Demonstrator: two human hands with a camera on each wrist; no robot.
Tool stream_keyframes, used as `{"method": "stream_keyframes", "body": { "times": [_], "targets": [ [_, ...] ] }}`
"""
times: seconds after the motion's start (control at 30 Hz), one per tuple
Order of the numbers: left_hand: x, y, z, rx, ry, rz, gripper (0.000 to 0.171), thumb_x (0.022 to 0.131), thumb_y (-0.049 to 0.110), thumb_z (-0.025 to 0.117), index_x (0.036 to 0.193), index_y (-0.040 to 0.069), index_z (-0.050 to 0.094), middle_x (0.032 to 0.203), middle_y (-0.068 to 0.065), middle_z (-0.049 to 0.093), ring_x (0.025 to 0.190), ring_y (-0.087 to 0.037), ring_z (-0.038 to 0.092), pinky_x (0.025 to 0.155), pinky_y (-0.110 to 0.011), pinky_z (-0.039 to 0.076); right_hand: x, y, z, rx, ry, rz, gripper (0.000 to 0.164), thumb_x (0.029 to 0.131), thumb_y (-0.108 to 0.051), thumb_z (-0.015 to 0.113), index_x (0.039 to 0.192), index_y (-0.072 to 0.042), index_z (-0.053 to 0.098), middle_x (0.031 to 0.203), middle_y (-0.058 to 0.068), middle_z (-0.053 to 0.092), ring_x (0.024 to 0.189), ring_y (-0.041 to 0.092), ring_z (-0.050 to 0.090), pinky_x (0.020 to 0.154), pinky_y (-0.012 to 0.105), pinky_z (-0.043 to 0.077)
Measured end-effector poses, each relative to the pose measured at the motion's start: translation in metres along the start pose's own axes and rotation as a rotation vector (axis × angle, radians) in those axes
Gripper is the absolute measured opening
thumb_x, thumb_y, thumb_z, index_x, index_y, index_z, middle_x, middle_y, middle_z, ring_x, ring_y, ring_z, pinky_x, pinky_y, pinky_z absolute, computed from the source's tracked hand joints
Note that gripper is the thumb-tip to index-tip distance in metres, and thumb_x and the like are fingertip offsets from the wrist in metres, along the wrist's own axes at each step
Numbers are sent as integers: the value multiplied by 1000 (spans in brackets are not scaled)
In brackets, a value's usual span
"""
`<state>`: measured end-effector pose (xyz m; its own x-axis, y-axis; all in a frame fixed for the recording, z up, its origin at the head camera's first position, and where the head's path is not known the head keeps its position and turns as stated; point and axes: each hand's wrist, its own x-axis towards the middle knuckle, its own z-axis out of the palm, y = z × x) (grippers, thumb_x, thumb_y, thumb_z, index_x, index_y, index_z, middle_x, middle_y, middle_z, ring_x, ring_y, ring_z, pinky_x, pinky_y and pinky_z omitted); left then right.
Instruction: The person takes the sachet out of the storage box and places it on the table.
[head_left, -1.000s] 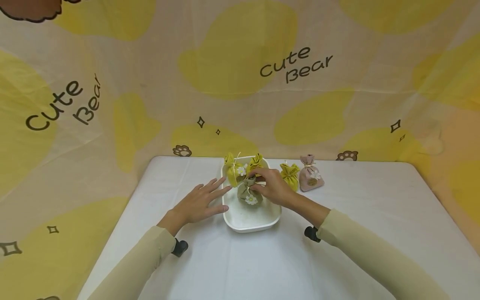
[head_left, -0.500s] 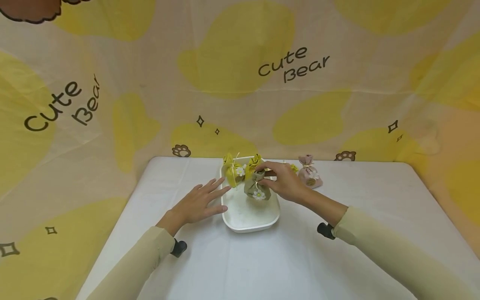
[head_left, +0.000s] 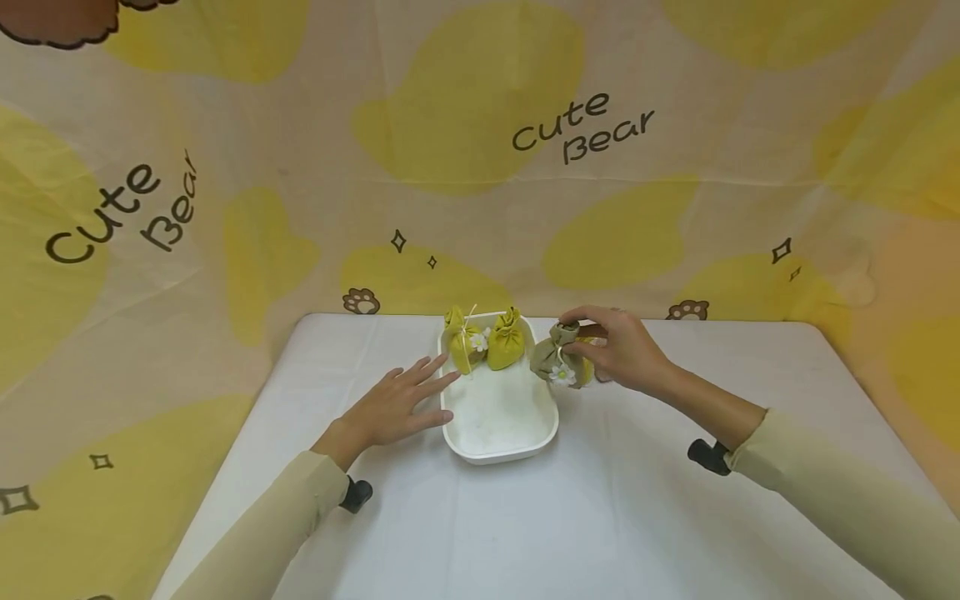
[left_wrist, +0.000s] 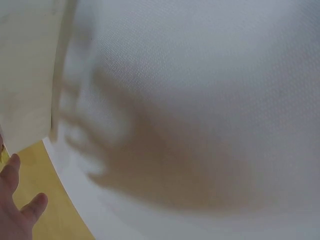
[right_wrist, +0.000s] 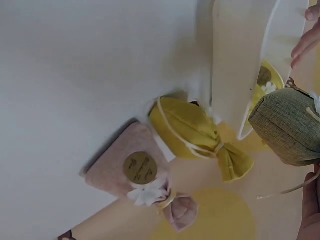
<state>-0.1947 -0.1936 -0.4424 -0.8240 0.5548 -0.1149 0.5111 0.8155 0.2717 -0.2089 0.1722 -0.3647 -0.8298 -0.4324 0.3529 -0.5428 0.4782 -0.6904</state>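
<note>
- Pinching the tied neck of a khaki pouch (head_left: 552,361), the right hand (head_left: 618,350) has its fingers (head_left: 581,315) curled over the top; pouch hangs just right of the tray's right rim, centre of the head view, white flower facing the camera.
- Right wrist view: same khaki pouch (right_wrist: 289,126) at right edge of frame, lifted clear of the worktop, a loose string trailing below it.
- Left hand (head_left: 390,406) lies flat on the worktop, fingers (head_left: 433,382) straight and spread, holding nothing; fingertips touching or just at the tray's left rim, can't tell which.
- Left wrist view: only a fingertip or two in the lower left corner, rest is white cloth and blur.
- White tray (head_left: 501,446) sits centre frame; two yellow pouches at its far end, one with a white flower (head_left: 459,346), one plain (head_left: 506,340), just beside each other.
- Behind the right hand: another yellow pouch (right_wrist: 192,131) lying on its side next to the tray wall, and a pink pouch (right_wrist: 142,181) with a round brown sticker and white flower touching it, lower centre of the right wrist view.
- Worktop (head_left: 645,517) covered in white cloth; yellow "Cute Bear" backdrop (head_left: 577,133) fills the upper frame.
- Beige sleeves on both arms.
</note>
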Motion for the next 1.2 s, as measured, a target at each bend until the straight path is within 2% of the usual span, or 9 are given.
{"method": "stream_keyframes", "body": {
  "times": [0.2,0.37,0.47,0.6,0.7,0.9,1.2],
  "targets": [
    [0,-1,2,-4,-6,-2,73,95,72,39,157,35,30,167,5,11,151,-31,16,116,-61,19,-15,13,-19,-34,25,-4,36,79,7,79,113,0,69,111,13,71,98,29,71,86,33,57],
    [-1,-1,1,-4,-8,-5,73,95,72,38,157,35,30,167,4,10,152,-30,15,117,-61,19,-26,24,-30,-71,48,-26,42,77,11,79,116,1,68,123,18,67,103,32,69,86,28,55],
    [-1,-1,1,-5,-9,-7,73,95,72,39,157,35,30,167,5,10,152,-30,15,117,-61,18,-33,31,-35,-93,67,-33,44,74,15,79,115,2,68,120,18,68,102,33,69,84,27,55],
    [-1,0,1,-2,-10,-12,73,95,72,39,157,35,29,167,5,10,152,-30,15,117,-60,18,-42,38,-40,-136,90,-23,41,73,15,79,110,4,68,109,17,71,94,36,71,81,31,56],
    [-2,0,0,-4,-9,-12,73,95,72,39,157,34,30,167,4,10,152,-30,15,117,-61,18,-47,45,-42,-167,92,-11,38,75,13,80,109,2,68,106,16,71,92,37,72,80,36,57],
    [-1,0,0,-7,-1,-8,74,95,73,38,157,34,30,167,4,11,152,-30,15,117,-60,18,-54,55,-46,-226,102,13,37,75,11,80,108,0,68,105,15,72,90,36,73,78,43,57],
    [0,-2,3,-6,2,-3,74,95,73,37,157,35,29,167,5,9,152,-29,13,117,-60,17,-63,65,-46,-241,68,113,35,79,10,77,112,4,67,109,21,70,95,41,70,82,50,55]
  ]
}}
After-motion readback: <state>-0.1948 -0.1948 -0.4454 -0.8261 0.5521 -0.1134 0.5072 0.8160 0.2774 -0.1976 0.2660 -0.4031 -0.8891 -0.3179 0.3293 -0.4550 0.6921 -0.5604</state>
